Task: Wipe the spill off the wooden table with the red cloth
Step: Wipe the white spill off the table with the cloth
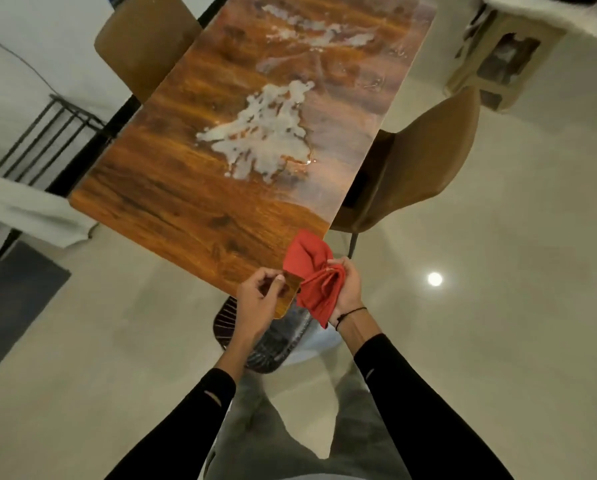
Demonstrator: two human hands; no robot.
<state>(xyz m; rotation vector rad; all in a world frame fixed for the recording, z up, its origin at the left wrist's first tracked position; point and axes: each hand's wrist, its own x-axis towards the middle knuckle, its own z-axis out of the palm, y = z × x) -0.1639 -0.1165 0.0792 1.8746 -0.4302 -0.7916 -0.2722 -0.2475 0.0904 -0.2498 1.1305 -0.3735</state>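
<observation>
Nothing wiped so far, by the look of it: wooden counter carrying a broad whitish spill across its middle, a second pale patch toward the far end, both unsmeared and well apart from the near corner. All the wiping left to do. Red cloth bunched into folds at that near corner, one flap fanned up over the counter edge, apparently dry and clean. Right grip clenched around the gathered cloth. Left grip just beside it, fingers loosely curled, holding nothing.
</observation>
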